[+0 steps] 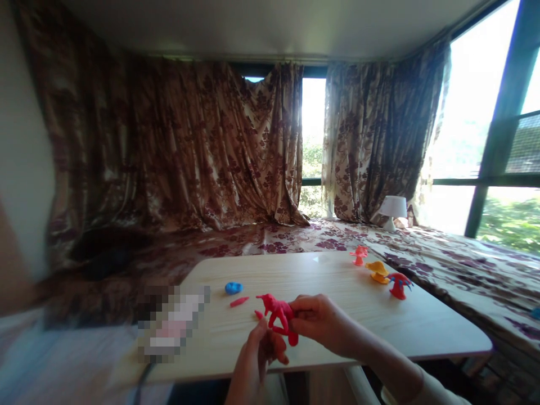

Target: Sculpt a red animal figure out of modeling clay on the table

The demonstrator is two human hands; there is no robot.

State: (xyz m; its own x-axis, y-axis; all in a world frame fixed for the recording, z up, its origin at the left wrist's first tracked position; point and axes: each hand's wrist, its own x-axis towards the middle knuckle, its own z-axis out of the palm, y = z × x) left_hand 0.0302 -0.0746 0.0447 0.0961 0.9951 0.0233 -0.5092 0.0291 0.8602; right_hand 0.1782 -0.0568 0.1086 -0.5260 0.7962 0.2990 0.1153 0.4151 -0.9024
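My right hand point(318, 322) pinches the rear of a red toy animal figure point(277, 308), which has a pointed head and several legs. It is held above the near part of the table, its head toward the left. Below and left of it is my left hand point(262, 350), fingers curled and thumb raised, close to the figure's legs. A small red pointed piece point(259, 315) shows at the left thumb tip; whether it is gripped or lies behind is unclear. Another red pointed piece point(239, 302) and a blue toy piece point(233, 288) lie on the table farther left.
On the pale wooden table point(295, 270), a pink toy point(359, 255), a yellow toy point(378, 271) and a red toy with blue parts point(399, 286) stand along the right. A blurred-out object point(177, 323) with a cord lies left. A white lamp point(393, 210) stands beyond the table.
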